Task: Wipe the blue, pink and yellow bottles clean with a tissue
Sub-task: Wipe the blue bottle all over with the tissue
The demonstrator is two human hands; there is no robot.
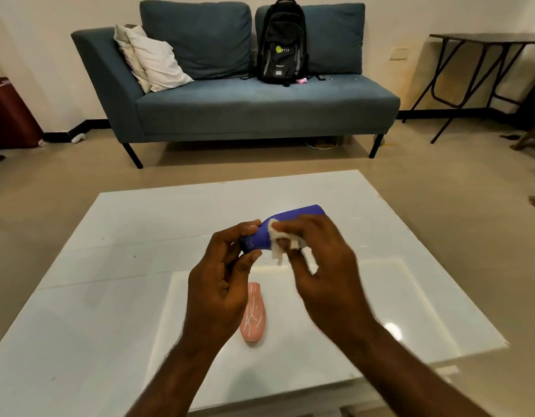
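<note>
Two bottles: left grip point(221, 284) pinches blue bottle point(293, 215), right grip point(323, 266) pinches tissue point(273, 230); pink bottle point(254, 317) lying

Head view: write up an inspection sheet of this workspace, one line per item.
Surface: glossy white low table.
Job's things: blue plastic bottle held above the table; white tissue against it; pink plastic bottle lying flat near the front edge; yellow bottle not seen.
Clutter: nothing seen.
Grips: left hand holds the blue bottle's narrow end; right hand pinches the tissue onto its body.
Cables: nothing seen.
Surroundings: blue-grey fabric sofa with black backpack and white pillows; dark folding table at the right.
</note>
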